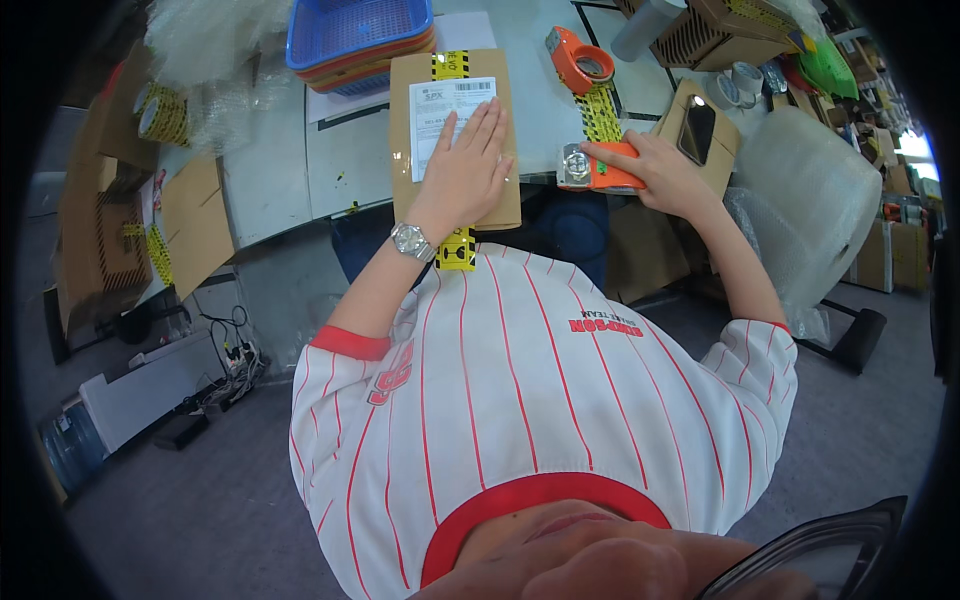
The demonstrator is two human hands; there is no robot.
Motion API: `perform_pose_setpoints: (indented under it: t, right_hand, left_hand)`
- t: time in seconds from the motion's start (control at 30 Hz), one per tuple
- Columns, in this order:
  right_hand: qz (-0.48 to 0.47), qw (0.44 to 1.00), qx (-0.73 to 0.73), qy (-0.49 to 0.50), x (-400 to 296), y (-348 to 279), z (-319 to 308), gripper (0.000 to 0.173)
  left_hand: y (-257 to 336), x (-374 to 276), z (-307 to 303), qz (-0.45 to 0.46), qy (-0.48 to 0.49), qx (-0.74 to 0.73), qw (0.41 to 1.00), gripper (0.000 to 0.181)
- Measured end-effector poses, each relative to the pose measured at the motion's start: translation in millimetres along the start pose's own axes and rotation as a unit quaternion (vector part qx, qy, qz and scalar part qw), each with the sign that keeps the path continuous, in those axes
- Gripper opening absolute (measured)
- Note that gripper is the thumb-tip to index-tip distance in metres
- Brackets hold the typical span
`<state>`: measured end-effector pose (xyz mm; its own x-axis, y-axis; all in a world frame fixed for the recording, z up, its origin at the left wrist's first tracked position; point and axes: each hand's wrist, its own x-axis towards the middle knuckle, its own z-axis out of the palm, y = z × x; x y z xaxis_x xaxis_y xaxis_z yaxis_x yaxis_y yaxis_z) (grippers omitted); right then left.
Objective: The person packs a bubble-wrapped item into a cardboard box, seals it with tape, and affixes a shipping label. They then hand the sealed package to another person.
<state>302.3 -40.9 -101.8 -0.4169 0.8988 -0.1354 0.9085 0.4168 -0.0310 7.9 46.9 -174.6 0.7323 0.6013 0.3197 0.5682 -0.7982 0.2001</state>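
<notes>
My left hand (469, 169) lies flat, fingers spread, on a shipping label (431, 109) stuck to a cardboard box (405, 191). Yellow-and-black printed tape (455, 255) runs down the box's middle; its end overhangs the near edge. In my right hand (649, 169) is an orange tape dispenser (615, 169), at the table's edge just right of the box. Behind it a strip of similar tape (598, 112) reaches up to a second orange tape dispenser (574, 56). Part of the label and tape is hidden under my left hand.
Blue and orange plastic baskets (360, 34) stand stacked behind the box on the table (262, 195). Bubble wrap (217, 97) and tape rolls (163, 116) are at left. A phone (697, 129) lies on flat cardboard (716, 169) at right, beside a large bubble-wrap roll (806, 202).
</notes>
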Motion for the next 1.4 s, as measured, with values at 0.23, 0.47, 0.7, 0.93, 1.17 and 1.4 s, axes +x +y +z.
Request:
perform_pose_setpoints:
  t: [0.23,0.47,0.7,0.93,1.17,1.4]
  right_hand:
    - [0.032,0.974,-0.223,-0.007,28,-58,26,0.066]
    - [0.090,0.931,-0.266,-0.233,76,-18,63,0.038]
    - [0.218,0.932,-0.214,0.194,124,2,165,0.064]
    - [0.139,0.915,0.265,0.271,101,-47,143,0.057]
    - [-0.046,0.836,0.516,0.183,64,-99,100,0.085]
    - [-0.063,0.873,0.442,0.194,61,-66,92,0.091]
  left_hand:
    - [6,10,-1,0.031,-0.016,0.070,0.997,0.046]
    - [-2,18,-20,0.177,-0.044,0.088,0.979,0.047]
    - [18,27,-24,0.229,-0.092,0.024,0.969,0.048]
    - [-20,-42,-60,0.072,-0.029,-0.095,0.993,0.073]
    - [-49,-87,-59,0.130,-0.079,-0.102,0.983,0.083]
    - [-49,-57,-36,0.176,-0.014,-0.111,0.978,0.082]
